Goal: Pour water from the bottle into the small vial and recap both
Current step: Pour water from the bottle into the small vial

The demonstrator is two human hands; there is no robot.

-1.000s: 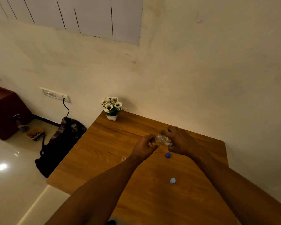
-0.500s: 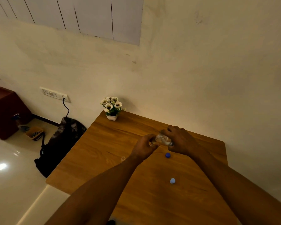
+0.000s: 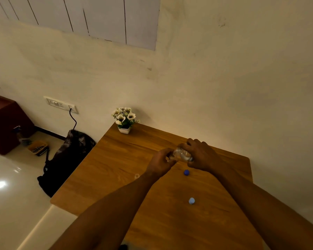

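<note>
My right hand (image 3: 201,156) grips a clear plastic bottle (image 3: 182,153), tipped sideways with its mouth toward my left hand (image 3: 162,160). The left hand is closed around a small vial (image 3: 169,159), mostly hidden by the fingers, held at the bottle's mouth above the wooden table (image 3: 116,159). A dark blue cap (image 3: 186,172) lies on the table just below the hands. A light blue cap (image 3: 191,201) lies nearer to me. A small clear ring-like object (image 3: 137,176) sits left of my left wrist.
A small white pot of white flowers (image 3: 124,120) stands at the table's far left corner against the wall. A dark backpack (image 3: 65,159) lies on the floor left of the table, below a wall socket (image 3: 61,105) with a cable.
</note>
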